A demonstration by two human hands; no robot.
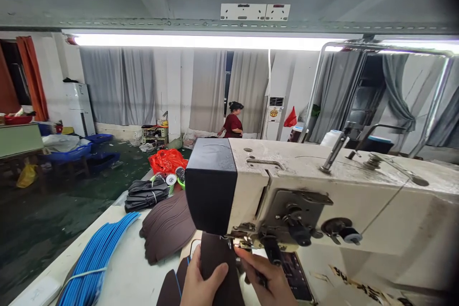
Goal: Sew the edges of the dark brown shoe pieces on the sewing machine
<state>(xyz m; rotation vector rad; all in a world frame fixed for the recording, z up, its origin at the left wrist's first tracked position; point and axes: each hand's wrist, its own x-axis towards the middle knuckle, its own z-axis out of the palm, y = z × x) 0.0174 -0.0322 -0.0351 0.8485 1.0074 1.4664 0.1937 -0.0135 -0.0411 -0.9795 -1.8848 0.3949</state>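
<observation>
A white sewing machine [287, 172] with a dark end cover fills the right side of the head view. Under its needle area lies a dark brown fabric piece [215, 253], running down toward me. My left hand [202, 279] grips this piece, thumb on top and fingers along its left edge. My right hand [268, 277] is beside the needle and presser foot, index finger stretched toward the fabric's right edge. Its other fingers are curled around something dark that I cannot make out. More brown pieces with a blue line [172, 287] lie left of my left hand.
On the table's left are a tied bundle of blue strips [102, 253], stacked brown curved pieces [168, 227], a black bundle [147, 194] and a red plastic bag [167, 160]. A person in dark red [233, 122] is in the background. Blue tubs [71, 152] stand at far left.
</observation>
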